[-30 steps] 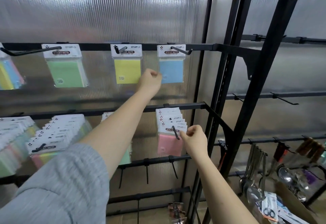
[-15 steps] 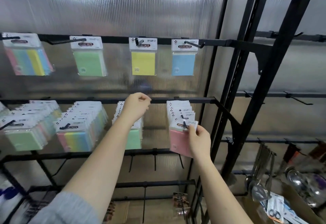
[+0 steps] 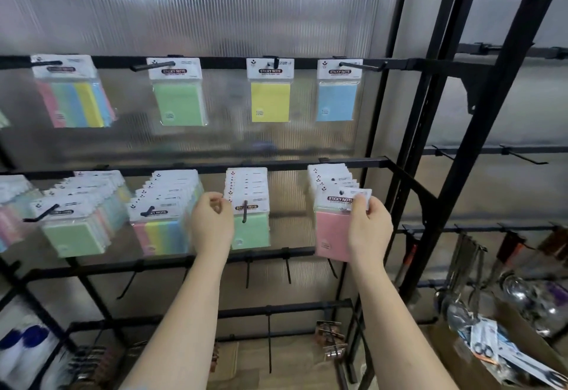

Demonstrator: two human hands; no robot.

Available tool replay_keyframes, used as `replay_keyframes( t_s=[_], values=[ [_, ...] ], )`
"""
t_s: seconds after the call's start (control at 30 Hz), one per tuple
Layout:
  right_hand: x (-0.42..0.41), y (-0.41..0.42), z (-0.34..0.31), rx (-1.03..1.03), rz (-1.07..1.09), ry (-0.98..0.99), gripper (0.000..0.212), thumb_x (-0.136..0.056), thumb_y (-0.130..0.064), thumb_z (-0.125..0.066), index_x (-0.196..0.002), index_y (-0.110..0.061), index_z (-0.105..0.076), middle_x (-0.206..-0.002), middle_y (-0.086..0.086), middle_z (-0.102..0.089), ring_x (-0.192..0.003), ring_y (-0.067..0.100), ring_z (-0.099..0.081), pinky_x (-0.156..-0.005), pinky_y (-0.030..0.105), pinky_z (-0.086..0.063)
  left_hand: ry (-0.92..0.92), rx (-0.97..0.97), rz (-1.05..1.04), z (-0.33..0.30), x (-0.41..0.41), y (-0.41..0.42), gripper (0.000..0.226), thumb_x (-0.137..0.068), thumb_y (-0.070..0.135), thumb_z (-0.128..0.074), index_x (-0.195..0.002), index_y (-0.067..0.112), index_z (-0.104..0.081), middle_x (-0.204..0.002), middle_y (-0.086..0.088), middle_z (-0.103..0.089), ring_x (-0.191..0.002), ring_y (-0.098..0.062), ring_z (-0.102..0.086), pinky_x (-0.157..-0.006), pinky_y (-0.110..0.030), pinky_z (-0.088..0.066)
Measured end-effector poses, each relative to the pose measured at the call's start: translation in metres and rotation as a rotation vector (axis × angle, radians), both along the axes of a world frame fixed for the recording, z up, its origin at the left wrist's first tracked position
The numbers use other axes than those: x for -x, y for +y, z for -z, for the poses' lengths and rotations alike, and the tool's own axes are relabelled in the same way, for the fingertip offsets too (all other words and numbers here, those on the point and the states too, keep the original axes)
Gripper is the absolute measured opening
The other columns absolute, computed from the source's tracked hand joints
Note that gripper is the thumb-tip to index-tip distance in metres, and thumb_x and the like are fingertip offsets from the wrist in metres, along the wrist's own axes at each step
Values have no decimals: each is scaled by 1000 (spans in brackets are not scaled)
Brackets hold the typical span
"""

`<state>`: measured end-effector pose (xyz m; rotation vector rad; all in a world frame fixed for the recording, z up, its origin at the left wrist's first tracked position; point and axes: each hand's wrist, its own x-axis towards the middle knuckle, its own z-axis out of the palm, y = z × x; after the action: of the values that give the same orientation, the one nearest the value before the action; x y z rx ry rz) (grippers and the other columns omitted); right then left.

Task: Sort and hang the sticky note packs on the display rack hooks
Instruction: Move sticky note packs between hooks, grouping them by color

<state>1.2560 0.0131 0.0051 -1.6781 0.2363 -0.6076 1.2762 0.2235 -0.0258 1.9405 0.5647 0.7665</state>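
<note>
Left hand (image 3: 212,223) lowered, right hand (image 3: 367,229) pinching pink pack (image 3: 330,233)

Single packs (image 3: 270,91) hang above full hooks (image 3: 245,209).

The left hand (image 3: 212,223) has dropped from the top row, where it reached between the yellow pack (image 3: 270,101) and the blue pack (image 3: 337,101) a second ago, to the middle row, its curled fingers now at the left edge of the green stack (image 3: 249,209). The right hand (image 3: 367,229) has shifted from the hook tip to pinching the header card of the front pink pack (image 3: 333,229), which now sits pulled forward of the stack
</note>
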Motion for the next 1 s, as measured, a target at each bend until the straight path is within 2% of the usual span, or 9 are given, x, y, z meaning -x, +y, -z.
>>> replay_keyframes(
  t_s=[0.1, 0.17, 0.23, 0.37, 0.47, 0.6, 0.73, 0.83, 1.0],
  values=[
    [2, 5, -4, -16, 3, -21, 34, -98, -19, -41, -66, -9, -39, -62, -3, -44, -54, 8, -36, -40, 11, -28, -2, 32, 22, 15, 0, 6, 28, -95, 20, -47, -119, 10, -58, -112, -7, -64, -100, -21, -58, -83, -32, -45],
    [3, 9, -6, -25, 6, -33, 33, -99, -20, -40, -69, -6, -42, -62, -2, -44, -54, 8, -36, -40, 11, -28, 40, 34, 68, 19, 3, 5, 35, -98, 21, -44, -130, 10, -53, -123, -7, -61, -109, -21, -56, -89, -31, -43],
    [3, 13, -7, -37, 4, -39, 33, -99, -21, -40, -70, -5, -43, -62, -3, -45, -53, 7, -37, -40, 10, -28, 63, 34, 124, 21, 7, 1, 36, -99, 19, -41, -133, 10, -51, -124, -3, -60, -104, -15, -55, -83, -24, -38],
    [5, 17, -8, -61, 19, -42, 33, -99, -20, -41, -69, -6, -44, -61, -4, -46, -53, 8, -38, -39, 10, -28, -10, 62, 152, 29, 15, -8, 31, -98, 13, -44, -126, 12, -57, -88, 16, -55, -73, 3, -46, -63, -14, -36],
    [8, 20, -10, -76, 25, -39, 35, -98, -19, -41, -65, -9, -41, -60, -5, -46, -51, 7, -38, -39, 9, -28, -85, 125, 93, 36, 19, -10, 28, -94, 13, -53, -121, 12, -57, -98, 6, -61, -88, -7, -54, -64, -10, -35],
    [10, 20, -9, -97, 29, -33, 33, -98, -18, -41, -67, -5, -44, -60, -5, -47, -48, 2, -42, -38, 8, -27, -74, 310, 142, 43, 15, -12, 22, -92, 18, -59, -112, 9, -57, -100, 0, -61, -89, -11, -58, -62, -8, -38],
    [9, 14, -6, -70, 37, -25, 31, -97, -20, -42, -73, -2, -49, -62, -3, -47, -54, 9, -38, -41, 12, -28, -3, 438, 263, 53, 5, -13, 12, -96, 24, -52, -102, 16, -58, -98, 2, -64, -96, -19, -62, -74, -26, -50],
    [8, 10, -5, -94, 25, -16, 33, -96, -21, -42, -75, 4, -50, -66, 0, -51, -61, 14, -43, -53, 25, -33, 14, 575, 340, 52, 7, -18, 16, -100, 27, -45, -107, 20, -57, -104, 2, -65, -96, -16, -61, -73, -26, -48],
    [11, 8, -4, -95, -35, -41, 38, -98, -28, -45, -82, 5, -57, -73, 3, -59, -65, 14, -50, -58, 27, -36, -1, 632, 402, 44, 15, -29, 26, -103, 28, -36, -116, 18, -56, -99, 6, -63, -86, -7, -58, -65, -20, -42]
  ],
)
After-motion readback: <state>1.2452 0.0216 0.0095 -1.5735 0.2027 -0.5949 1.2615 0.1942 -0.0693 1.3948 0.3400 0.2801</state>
